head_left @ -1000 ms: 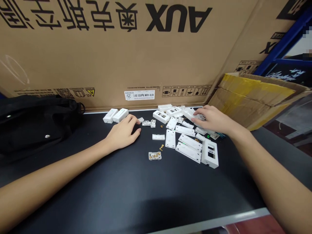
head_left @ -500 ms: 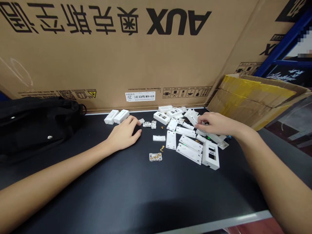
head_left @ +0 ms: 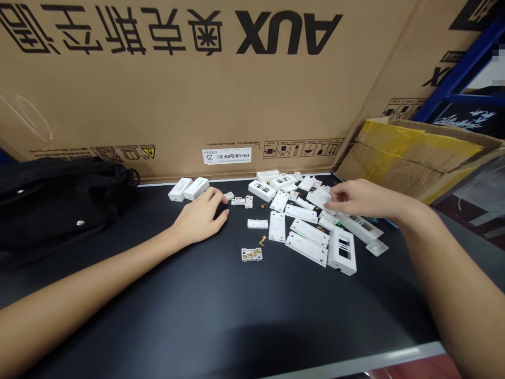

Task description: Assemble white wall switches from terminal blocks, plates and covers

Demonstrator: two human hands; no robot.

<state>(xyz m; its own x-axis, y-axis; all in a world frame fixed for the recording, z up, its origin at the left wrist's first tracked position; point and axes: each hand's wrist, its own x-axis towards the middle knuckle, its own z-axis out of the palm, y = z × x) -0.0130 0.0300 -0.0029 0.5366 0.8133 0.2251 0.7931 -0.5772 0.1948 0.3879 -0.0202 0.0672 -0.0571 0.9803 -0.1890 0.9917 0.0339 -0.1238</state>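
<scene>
Right hand (head_left: 366, 199) holds its fingertips over a white plastic plate (head_left: 319, 198), grip unclear. Left hand (head_left: 200, 215) rests empty, fingers loosely curled, on the black table (head_left: 158, 316) beside socket parts (head_left: 277, 226).

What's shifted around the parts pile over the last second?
The right hand has moved rightward, fingers now at a flat white plastic plate; I cannot tell if it grips it. A long white slotted faceplate and a small white piece have slid right. The left hand stays resting on the bench, and the white slotted housing remains in place.
</scene>
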